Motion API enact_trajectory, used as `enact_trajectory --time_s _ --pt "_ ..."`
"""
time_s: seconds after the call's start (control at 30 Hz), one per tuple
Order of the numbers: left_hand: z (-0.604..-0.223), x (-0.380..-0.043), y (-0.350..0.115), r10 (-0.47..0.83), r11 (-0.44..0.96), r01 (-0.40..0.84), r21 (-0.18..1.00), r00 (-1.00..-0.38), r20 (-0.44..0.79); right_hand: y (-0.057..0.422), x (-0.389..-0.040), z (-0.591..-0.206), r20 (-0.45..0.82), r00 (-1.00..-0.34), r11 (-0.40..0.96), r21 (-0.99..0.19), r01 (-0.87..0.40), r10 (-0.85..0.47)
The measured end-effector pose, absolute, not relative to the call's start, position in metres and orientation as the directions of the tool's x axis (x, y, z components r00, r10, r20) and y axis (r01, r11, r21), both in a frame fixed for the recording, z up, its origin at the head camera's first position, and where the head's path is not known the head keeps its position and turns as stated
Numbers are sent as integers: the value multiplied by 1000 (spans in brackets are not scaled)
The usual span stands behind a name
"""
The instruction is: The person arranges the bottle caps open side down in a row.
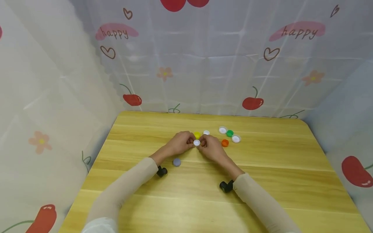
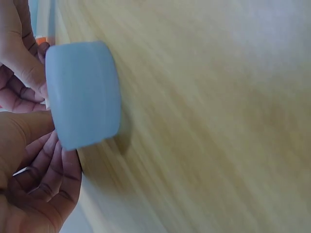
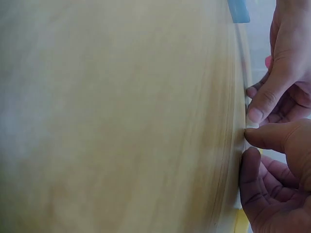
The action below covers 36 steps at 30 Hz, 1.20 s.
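In the head view, a small round white cap (image 1: 196,142) sits between my two hands. My left hand (image 1: 183,143) pinches its left edge with thumb and curled fingers. From the other side my right hand (image 1: 211,148) grips it the same way. The wrist views show the two thumbs almost meeting, with only a sliver of the white cap (image 3: 252,124) visible. Just beyond the hands lie a yellow cap (image 1: 197,135) and a second white cap (image 1: 206,132). A grey-blue cap (image 1: 176,162) rests near my left wrist, looming large in the left wrist view.
To the right of my right hand lie an orange cap (image 1: 225,143), a green cap (image 1: 230,133) and two larger white caps, one behind (image 1: 222,130) and one farther right (image 1: 236,138). The wooden table (image 1: 276,152) ends at a printed curtain (image 1: 201,71).
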State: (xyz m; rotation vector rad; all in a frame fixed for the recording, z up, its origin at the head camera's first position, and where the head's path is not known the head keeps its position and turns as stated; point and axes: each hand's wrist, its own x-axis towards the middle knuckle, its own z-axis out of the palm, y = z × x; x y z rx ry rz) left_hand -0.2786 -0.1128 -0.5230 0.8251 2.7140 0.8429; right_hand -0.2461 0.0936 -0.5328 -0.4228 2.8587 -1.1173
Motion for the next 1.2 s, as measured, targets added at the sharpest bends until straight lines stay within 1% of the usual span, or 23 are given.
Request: enact_trajectory --time_s 0.2,0.37,0.53,0.73,0.83,0.93,1.0,1.1,1.2 --pt "-526 -278 -111 558 682 466 563 -830 10 93 -246 -536 69 -958 714 -652 -255 -279" --pt "-527 -270 -117 561 684 465 562 -828 3 95 -240 -537 67 -946 681 -678 -277 -318" --pt "-523 -254 -122 572 668 486 564 -820 29 105 -230 -535 85 -911 626 -700 -344 -404" --pt "-521 -230 -124 589 610 546 574 -797 133 121 -214 -529 159 -861 548 -712 -439 -483" --pt "-522 -218 -125 593 589 565 578 -788 167 126 -204 -527 197 -826 506 -707 -493 -529" --pt "-522 -209 -126 592 575 576 582 -783 190 128 -196 -524 219 -801 484 -699 -527 -557" --pt "-522 -205 -126 589 569 580 582 -782 204 129 -193 -522 227 -798 482 -694 -535 -559" --pt "-520 -203 -125 583 547 565 618 -787 203 131 -191 -521 238 -800 478 -696 -536 -551" --pt "-517 -204 -123 578 481 486 730 -802 153 135 -190 -519 258 -801 460 -707 -537 -540"
